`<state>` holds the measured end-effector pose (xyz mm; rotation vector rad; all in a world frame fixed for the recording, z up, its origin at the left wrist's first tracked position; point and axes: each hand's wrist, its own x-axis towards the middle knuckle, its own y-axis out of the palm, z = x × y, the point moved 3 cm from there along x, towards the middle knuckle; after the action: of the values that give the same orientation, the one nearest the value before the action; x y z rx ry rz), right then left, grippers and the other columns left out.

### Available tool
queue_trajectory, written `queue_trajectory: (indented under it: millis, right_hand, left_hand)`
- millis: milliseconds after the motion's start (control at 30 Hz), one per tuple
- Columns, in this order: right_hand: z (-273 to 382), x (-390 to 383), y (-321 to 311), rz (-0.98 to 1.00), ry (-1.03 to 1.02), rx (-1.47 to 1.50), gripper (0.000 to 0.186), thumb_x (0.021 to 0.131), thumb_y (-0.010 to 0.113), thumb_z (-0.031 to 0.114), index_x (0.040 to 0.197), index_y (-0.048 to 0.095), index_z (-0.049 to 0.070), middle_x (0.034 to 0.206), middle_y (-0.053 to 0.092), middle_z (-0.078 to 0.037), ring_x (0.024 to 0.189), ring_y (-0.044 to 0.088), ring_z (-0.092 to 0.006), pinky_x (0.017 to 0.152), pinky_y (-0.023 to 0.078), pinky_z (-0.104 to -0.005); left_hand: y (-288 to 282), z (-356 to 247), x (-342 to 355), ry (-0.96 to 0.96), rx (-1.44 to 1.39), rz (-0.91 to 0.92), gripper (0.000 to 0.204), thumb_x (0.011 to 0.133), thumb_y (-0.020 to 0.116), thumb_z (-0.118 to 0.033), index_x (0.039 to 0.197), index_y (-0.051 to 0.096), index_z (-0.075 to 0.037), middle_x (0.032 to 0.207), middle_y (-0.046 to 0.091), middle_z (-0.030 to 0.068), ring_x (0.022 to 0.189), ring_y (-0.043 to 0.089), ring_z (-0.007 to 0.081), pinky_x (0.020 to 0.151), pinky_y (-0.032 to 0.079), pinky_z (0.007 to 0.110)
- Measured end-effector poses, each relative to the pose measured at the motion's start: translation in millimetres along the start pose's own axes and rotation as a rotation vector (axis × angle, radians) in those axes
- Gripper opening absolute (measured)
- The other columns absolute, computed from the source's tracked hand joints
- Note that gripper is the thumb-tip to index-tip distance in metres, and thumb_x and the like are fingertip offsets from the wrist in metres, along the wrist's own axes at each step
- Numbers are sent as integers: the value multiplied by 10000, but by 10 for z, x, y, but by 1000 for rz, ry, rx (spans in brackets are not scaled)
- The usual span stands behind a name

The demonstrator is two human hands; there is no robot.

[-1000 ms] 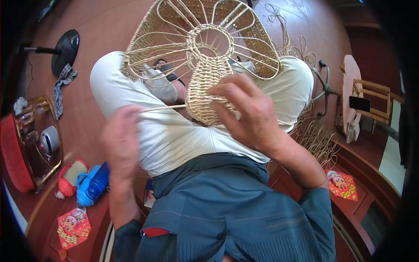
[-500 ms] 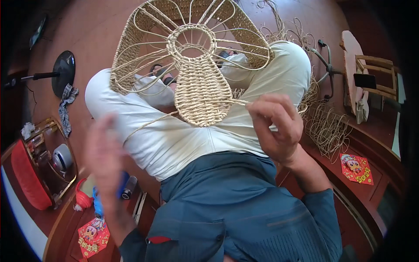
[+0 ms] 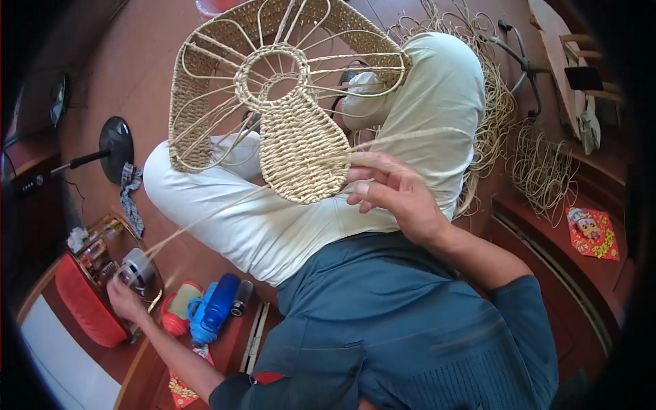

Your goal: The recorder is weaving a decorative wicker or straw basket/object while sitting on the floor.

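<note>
A woven straw frame [image 3: 190,116] with looped wire spokes, a round central ring [image 3: 240,80] and a tightly woven teardrop panel [image 3: 304,154] rests on my lap and between my knees. Out to the left, my left hand [image 3: 126,297] is closed on a twisted straw cord [image 3: 205,220] that runs taut from the panel's left edge. Beside the panel's right edge is my right hand [image 3: 389,188], its fingers apart and their tips at the weave. A second strand [image 3: 417,135], smeared by motion, arcs from that edge over my right thigh.
Loose straw cord [image 3: 543,171] lies in heaps to the right. At the left are a black round stand base [image 3: 117,150], a checked cloth [image 3: 131,198], a red cushioned seat [image 3: 85,301] and bottles [image 3: 222,301]. A wooden chair [image 3: 594,68] stands at far right.
My left hand has swung outward to the left, drawing the cord straight. My right hand has moved left to the panel's edge, and the right strand now hangs loose in an arc.
</note>
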<state>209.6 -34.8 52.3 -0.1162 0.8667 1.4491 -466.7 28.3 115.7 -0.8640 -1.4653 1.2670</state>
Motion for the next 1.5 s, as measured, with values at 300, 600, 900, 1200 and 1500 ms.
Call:
queue_trajectory:
  millis: [300,600,900,1200,1500]
  right_hand:
    - [-50,176,81,58,-8,69,397,1045,696,187,1370,567,-2,1147,711,-45,1009,690,-124,861,542,-290]
    - [-48,233,95,-23,-61,40,404,1040,707,186,1356,558,-17,1103,720,-60,957,695,-118,819,552,-288]
    - [-133,277,81,-48,-76,110,282,1011,718,102,1242,601,-11,1016,722,-51,880,701,-118,763,556,-268]
    - [-66,280,81,-37,-66,56,287,1018,701,109,1253,601,-22,1014,727,-53,876,698,-114,774,549,-269]
    - [-72,283,105,-61,-38,28,259,1021,684,93,1243,605,-14,1011,731,-57,879,701,-117,771,544,-266]
  left_hand:
    - [-96,-2047,-322,176,-484,224,351,1060,622,-175,1363,679,-7,1250,739,144,1090,696,248,968,529,360]
    - [-11,-3850,-1063,279,-870,659,237,1051,647,-142,1236,700,-3,926,660,2,764,549,62,692,459,233]
    - [-8,-975,-260,-14,25,40,259,1059,605,-265,1077,714,-30,907,722,184,838,695,341,791,530,436]
    - [-118,-2586,-748,372,-290,164,346,1035,613,-99,1370,679,-45,1256,712,179,1180,684,345,1020,526,435]
    - [-44,-4079,-1065,391,-814,578,162,1028,657,-72,1138,736,17,985,721,106,819,631,155,762,516,302]
